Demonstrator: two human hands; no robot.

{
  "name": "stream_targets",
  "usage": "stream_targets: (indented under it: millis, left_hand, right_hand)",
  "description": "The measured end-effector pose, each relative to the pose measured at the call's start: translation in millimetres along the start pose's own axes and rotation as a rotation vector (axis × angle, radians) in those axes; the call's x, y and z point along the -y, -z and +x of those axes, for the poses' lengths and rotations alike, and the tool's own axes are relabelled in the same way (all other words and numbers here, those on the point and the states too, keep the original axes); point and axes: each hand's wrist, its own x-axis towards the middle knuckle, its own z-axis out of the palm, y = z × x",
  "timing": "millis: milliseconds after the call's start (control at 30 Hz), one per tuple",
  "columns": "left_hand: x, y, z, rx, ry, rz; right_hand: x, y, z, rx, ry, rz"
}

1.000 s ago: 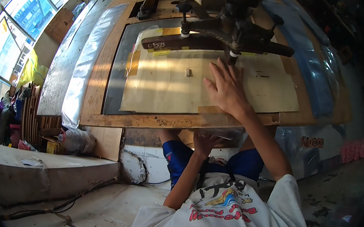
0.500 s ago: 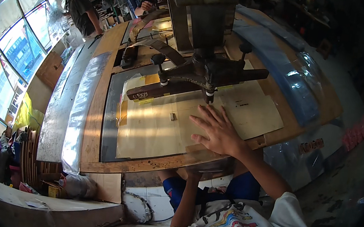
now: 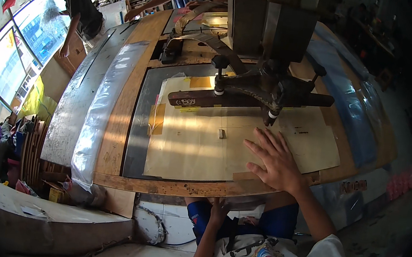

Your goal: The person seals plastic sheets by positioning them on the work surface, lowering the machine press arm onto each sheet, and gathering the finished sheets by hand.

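My right hand (image 3: 276, 162) lies open, fingers spread, on the right part of a pale yellowish sheet (image 3: 188, 147) on the table. Just beyond its fingertips, the short tip of a dark metal machine head (image 3: 272, 116) points down at the sheet. A dark bar (image 3: 189, 99) crosses over the sheet's far part, beneath the head. Left of my fingers, a small greyish block (image 3: 221, 134) sits on the sheet. My left hand (image 3: 218, 210) is low under the table's front edge, by my blue shorts; its fingers are partly hidden, so what they hold is unclear.
The wooden table rim (image 3: 158, 186) runs along the front. Clear plastic film (image 3: 111, 92) covers the left side, bluish plastic film (image 3: 346, 104) the right. Behind the machine column (image 3: 251, 22), one person reaches across the table. Another person (image 3: 79, 10) stands by the windows.
The view has shifted, so the table and machine sit further right. My right hand stays flat on the sheet. The person behind the machine now stretches an arm leftward; the one by the windows has moved.
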Motion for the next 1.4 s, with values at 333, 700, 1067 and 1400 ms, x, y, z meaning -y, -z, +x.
stream_targets:
  millis: [333,700,1067,1400]
  left_hand:
    - [-420.4,309.9,43.9,0.881,-0.332,0.112]
    - [-401.1,332.5,348.3,0.073,-0.745,0.359]
    - [-356.7,248.1,413.4,0.343,-0.947,0.812]
    - [-357.6,252.5,415.2,0.384,-0.936,1.037]
  right_hand:
    - [-23.8,3.4,1.6,0.066,-0.047,-0.011]
    - [-22.6,10.9,13.3,0.104,-0.004,0.042]
    - [-24.0,18.3,23.7,0.289,-0.103,0.014]
    - [-28.1,18.6,21.6,0.135,-0.029,0.113]
